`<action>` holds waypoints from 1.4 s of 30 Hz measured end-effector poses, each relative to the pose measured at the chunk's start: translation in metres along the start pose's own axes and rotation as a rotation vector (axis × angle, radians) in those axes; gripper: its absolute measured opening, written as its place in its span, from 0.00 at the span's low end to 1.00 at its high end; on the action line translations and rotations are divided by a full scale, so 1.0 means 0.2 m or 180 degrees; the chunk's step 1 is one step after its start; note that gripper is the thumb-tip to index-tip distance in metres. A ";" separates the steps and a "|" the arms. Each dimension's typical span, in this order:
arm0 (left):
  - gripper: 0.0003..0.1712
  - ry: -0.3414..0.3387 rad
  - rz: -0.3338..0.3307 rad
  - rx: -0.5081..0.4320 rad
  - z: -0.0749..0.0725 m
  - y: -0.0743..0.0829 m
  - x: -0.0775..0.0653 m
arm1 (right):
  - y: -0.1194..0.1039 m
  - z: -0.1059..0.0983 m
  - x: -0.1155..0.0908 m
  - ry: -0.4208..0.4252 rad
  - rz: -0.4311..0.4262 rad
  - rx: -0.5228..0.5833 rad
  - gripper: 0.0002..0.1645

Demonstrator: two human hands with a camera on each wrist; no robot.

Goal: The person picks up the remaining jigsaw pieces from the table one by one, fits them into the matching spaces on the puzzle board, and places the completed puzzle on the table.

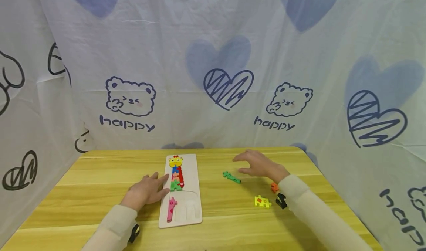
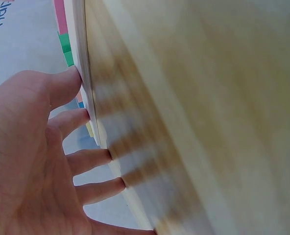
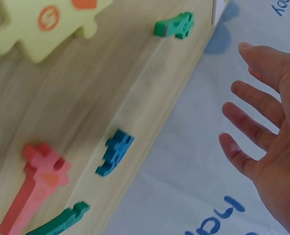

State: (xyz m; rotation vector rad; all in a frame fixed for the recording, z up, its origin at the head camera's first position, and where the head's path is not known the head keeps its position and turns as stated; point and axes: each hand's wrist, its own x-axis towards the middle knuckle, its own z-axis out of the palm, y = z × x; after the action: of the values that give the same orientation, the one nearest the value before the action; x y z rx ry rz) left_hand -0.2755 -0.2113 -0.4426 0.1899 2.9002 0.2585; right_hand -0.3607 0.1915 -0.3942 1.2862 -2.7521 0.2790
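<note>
Puzzle assembly looks partway along. The left hand (image 1: 144, 192), fingers spread, touches the left edge of the pale board (image 1: 192, 179); the right hand (image 1: 261, 165), loosely open, empty, hovers near a green piece (image 1: 232, 177), which probably needs pinching next. The board, left of centre, shows a yellow-headed giraffe (image 1: 175, 162) and bare near recesses.

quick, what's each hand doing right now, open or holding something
Left hand: open, at the puzzle board's edge.
Right hand: open, holding nothing, near a loose green piece.
</note>
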 end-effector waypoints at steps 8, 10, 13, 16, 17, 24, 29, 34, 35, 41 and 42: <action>0.37 0.0047 0.0068 -0.0022 -0.01 0.01 -0.01 | 0.10 0.00 -0.06 0.0052 0.0056 -0.0110 0.24; 0.37 0.0052 0.0072 -0.0031 -0.01 0.01 -0.01 | 0.11 0.01 -0.08 0.0041 0.0077 -0.0110 0.24; 0.37 0.0052 0.0065 -0.0032 -0.01 0.01 -0.01 | 0.14 0.01 -0.11 -0.0016 0.0150 -0.0111 0.23; 0.37 0.0050 0.0054 -0.0026 -0.01 0.01 -0.01 | 0.16 0.03 -0.14 -0.0062 0.0222 -0.0105 0.23; 0.37 0.0052 0.0051 -0.0023 -0.01 0.01 -0.01 | 0.17 0.03 -0.16 -0.0059 0.0225 -0.0116 0.22; 0.37 0.0065 0.0062 -0.0028 -0.01 0.01 -0.01 | 0.22 0.04 -0.24 -0.0058 0.0317 -0.0065 0.23; 0.37 0.0066 0.0065 -0.0015 -0.01 0.01 -0.01 | 0.23 0.05 -0.28 -0.0148 0.0548 0.0105 0.24; 0.37 0.0067 0.0065 0.0004 -0.01 0.01 -0.01 | 0.25 0.06 -0.31 -0.0140 0.0535 0.0112 0.22; 0.37 0.0065 0.0063 0.0001 -0.01 0.01 -0.01 | 0.25 0.06 -0.32 -0.0136 0.0527 0.0095 0.22; 0.37 0.0045 0.0041 -0.0026 -0.01 0.01 -0.02 | 0.29 0.08 -0.34 -0.0098 0.0424 0.0030 0.21; 0.37 0.0042 0.0037 -0.0026 -0.01 0.01 -0.01 | 0.30 0.09 -0.35 -0.0096 0.0417 0.0048 0.21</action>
State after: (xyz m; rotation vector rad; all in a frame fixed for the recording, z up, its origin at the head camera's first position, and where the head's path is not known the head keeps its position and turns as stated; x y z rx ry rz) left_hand -0.2730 -0.2108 -0.4394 0.2046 2.9113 0.2747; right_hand -0.3623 0.2777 -0.4295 1.1239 -2.8701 0.2929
